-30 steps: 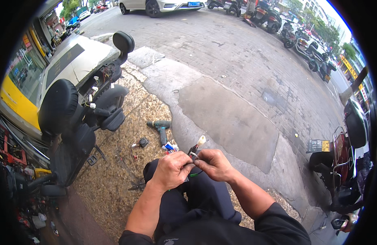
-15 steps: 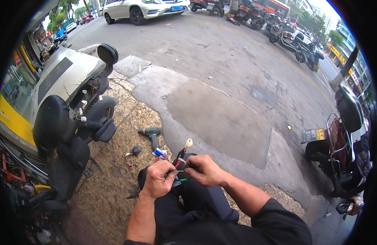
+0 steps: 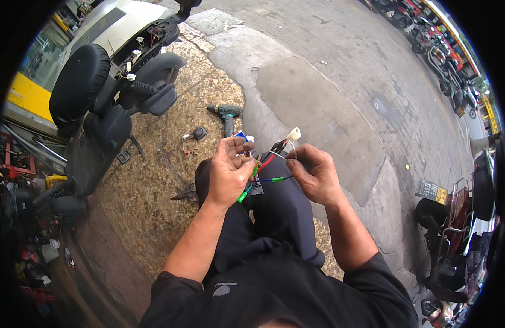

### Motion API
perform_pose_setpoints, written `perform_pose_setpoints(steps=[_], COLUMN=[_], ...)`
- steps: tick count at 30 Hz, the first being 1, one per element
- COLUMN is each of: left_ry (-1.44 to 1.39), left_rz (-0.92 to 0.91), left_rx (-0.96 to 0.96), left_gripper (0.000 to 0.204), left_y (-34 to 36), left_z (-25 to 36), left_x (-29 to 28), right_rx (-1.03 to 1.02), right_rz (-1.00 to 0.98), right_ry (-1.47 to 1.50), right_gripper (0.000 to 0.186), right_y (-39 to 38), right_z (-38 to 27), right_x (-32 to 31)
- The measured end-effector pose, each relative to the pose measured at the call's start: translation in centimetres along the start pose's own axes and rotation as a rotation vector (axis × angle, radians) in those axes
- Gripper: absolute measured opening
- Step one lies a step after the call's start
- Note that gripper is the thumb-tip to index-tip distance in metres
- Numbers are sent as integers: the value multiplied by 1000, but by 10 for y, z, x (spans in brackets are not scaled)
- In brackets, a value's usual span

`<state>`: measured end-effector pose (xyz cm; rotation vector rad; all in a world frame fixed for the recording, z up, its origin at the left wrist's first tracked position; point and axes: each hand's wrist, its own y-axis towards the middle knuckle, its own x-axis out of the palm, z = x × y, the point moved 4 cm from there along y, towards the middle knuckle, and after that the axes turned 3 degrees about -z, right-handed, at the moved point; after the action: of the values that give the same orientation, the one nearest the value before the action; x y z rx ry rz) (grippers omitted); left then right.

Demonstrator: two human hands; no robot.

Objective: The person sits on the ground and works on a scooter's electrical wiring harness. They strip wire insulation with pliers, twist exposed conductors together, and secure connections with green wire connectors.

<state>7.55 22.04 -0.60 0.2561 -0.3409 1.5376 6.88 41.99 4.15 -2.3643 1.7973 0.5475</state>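
Observation:
Above my thighs, a bundle of wires (image 3: 266, 162) spreads between my hands, with red, blue and white strands. It carries green sleeves (image 3: 278, 179) and a white plug connector (image 3: 294, 134) at its far end. My left hand (image 3: 228, 174) is closed on the bundle's left side, thumb against fingers, some fingertips curled above. My right hand (image 3: 316, 174) pinches a thin white wire (image 3: 276, 154) between thumb and forefinger, just below the plug. A blue wire with a green sleeve reaches toward that thumb. Blue and white connectors (image 3: 243, 136) show beyond my left fingers.
A cordless drill (image 3: 227, 116) and a small black part with wires (image 3: 199, 133) lie on the stone ground ahead. At left stands a partly stripped scooter (image 3: 107, 131) with loose connectors. Another scooter (image 3: 454, 218) is at right; several line the far road.
The view has tipped downward. My hands, close together before, are now farther apart, with more of the wires and green sleeves showing between them.

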Motion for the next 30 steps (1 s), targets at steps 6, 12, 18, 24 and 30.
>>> perform_pose_setpoints(steps=[6, 12, 18, 24, 30], left_ry=[216, 309, 450, 508, 577], left_rz=[-119, -136, -189, -283, -348], left_rx=[15, 37, 86, 61, 103], left_gripper=[13, 6, 8, 8, 8], left_y=[-7, -8, -6, -4, -2], left_z=[-2, -3, 6, 12, 19], left_x=[3, 3, 3, 2, 4], right_rx=[-35, -97, -1, 44, 35], right_rz=[-49, -111, -184, -202, -223], right_ry=[-26, -95, -30, 4, -13], right_gripper=[10, 13, 13, 13, 12], right_y=[4, 4, 5, 5, 5], right_z=[-8, -9, -2, 1, 0], right_x=[-3, -5, -4, -3, -3])
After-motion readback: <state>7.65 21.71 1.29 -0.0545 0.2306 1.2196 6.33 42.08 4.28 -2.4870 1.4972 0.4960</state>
